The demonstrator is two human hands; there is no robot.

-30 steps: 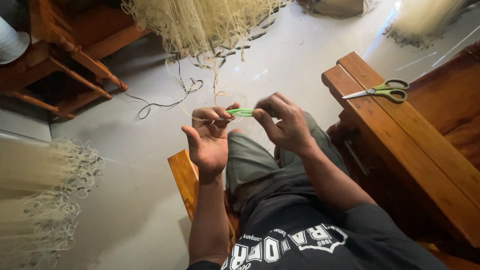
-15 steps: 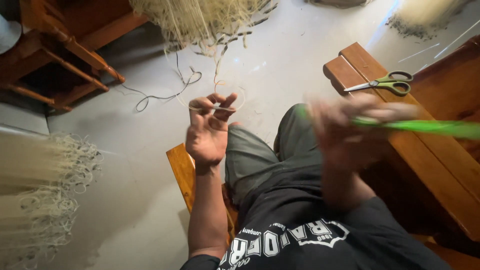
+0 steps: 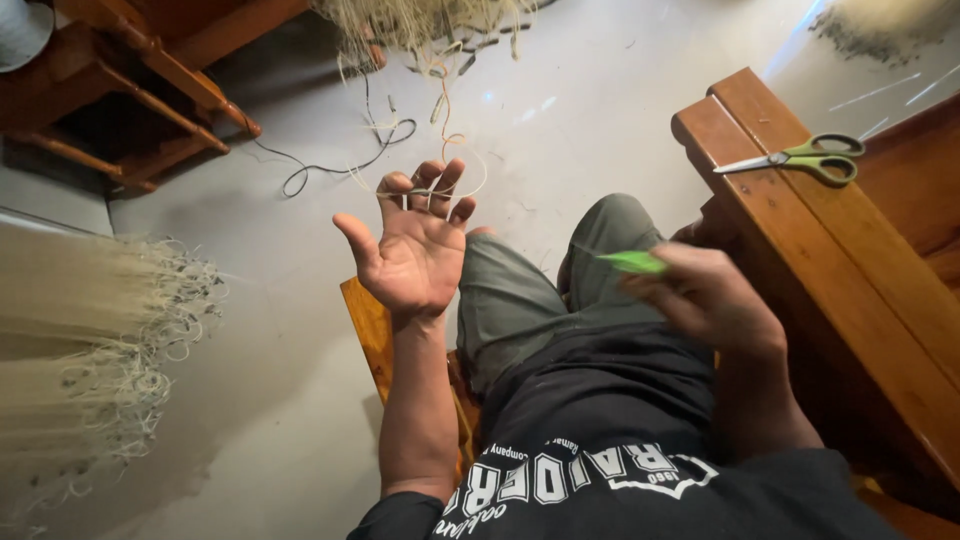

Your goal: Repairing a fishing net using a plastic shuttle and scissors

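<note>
Netting line (image 3: 455, 170), one thin pale strand, is looping over the fingertips of the left hand (image 3: 415, 250), which is spreading wide open, palm up, above the knee. Right hand (image 3: 705, 295) is closing around one flat green plastic needle (image 3: 632, 262), while one pair of green-handled scissors (image 3: 800, 158) is lying on the smooth wooden bench (image 3: 800, 250) beside plenty of bare grey floor (image 3: 280, 400).

Grey floor and wooden bench

The grey concrete floor (image 3: 600, 120) carries pale netting (image 3: 80, 340) heaped left of a dark cord (image 3: 340, 165), with more netting beyond the cord. Right of the cord, green-handled scissors (image 3: 800, 158) lie on the wooden bench (image 3: 850, 270).
</note>
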